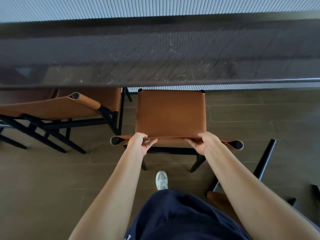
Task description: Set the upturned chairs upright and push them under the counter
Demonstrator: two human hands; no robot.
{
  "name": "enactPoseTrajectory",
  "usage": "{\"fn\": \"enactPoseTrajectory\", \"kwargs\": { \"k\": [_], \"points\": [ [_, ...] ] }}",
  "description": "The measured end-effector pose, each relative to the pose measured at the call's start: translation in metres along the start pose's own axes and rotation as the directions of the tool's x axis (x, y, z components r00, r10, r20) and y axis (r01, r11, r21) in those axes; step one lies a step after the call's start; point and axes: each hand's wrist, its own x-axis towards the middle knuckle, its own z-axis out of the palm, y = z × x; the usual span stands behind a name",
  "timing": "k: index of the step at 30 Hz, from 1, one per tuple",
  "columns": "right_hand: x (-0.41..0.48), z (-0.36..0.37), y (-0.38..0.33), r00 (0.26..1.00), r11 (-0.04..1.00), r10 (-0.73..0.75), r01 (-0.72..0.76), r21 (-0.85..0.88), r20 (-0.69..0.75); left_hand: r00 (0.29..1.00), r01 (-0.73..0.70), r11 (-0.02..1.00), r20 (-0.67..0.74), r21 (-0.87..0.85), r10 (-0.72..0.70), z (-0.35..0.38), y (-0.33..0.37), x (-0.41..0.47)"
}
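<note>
An upright chair (170,112) with a tan leather seat and black legs stands in front of me, its front edge at the rim of the dark stone counter (155,63). My left hand (140,142) grips the top of its tan backrest on the left side. My right hand (205,142) grips the same backrest on the right side. A second tan chair (57,106) stands upright to the left, partly under the counter. At the lower right an upturned chair (263,168) lies on the floor with black legs pointing up, mostly hidden by my right arm.
A ribbed white wall (155,6) runs behind and below the counter. The floor is brown tile (43,179). My white shoe (161,180) is just behind the middle chair's back legs.
</note>
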Motion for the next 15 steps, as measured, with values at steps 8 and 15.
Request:
{"fn": "enactPoseTrajectory", "kwargs": {
  "k": [8, 15],
  "points": [
    [0.001, 0.033, -0.039, 0.998, 0.998, -0.061, 0.061, -0.01, 0.009, 0.999, 0.036, 0.998, 0.042, -0.045, -0.034, 0.035, 0.048, 0.003],
    [-0.004, 0.054, -0.061, 0.987, 0.99, -0.139, 0.139, 0.007, 0.075, 0.987, 0.099, 0.993, 0.134, -0.058, -0.09, 0.057, 0.08, -0.006]
  ]
}}
